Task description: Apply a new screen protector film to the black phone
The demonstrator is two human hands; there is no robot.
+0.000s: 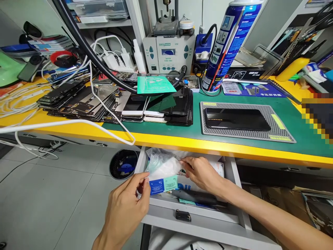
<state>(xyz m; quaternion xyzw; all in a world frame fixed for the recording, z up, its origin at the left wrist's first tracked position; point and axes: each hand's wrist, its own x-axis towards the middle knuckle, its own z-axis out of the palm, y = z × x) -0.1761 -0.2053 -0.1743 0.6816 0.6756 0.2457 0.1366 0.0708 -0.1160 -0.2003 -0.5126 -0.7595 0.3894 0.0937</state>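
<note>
Inside the pulled-out drawer (pixel 197 227), a clear plastic bag (pixel 166 166) lies bunched between my two hands. My left hand (pixel 127 201) pinches the bag's near left edge with thumb and forefinger. My right hand (pixel 201 173) reaches in from the right, its fingers closed on the bag's far right edge. Just below the bag rests a blue and green packet (pixel 163 185), close to my left fingertips. A dark grey pen-shaped tool (pixel 195 197) lies along the drawer's front, beneath my right wrist.
A black phone (pixel 237 119) lies on a perforated grey mat (pixel 283 133) above the drawer. Stacked phones and screens (pixel 85 100) crowd the desk's left. A blue spray can (pixel 229 48) stands behind. White cables (pixel 65 123) hang past the edge; a black bin (pixel 123 164) sits left.
</note>
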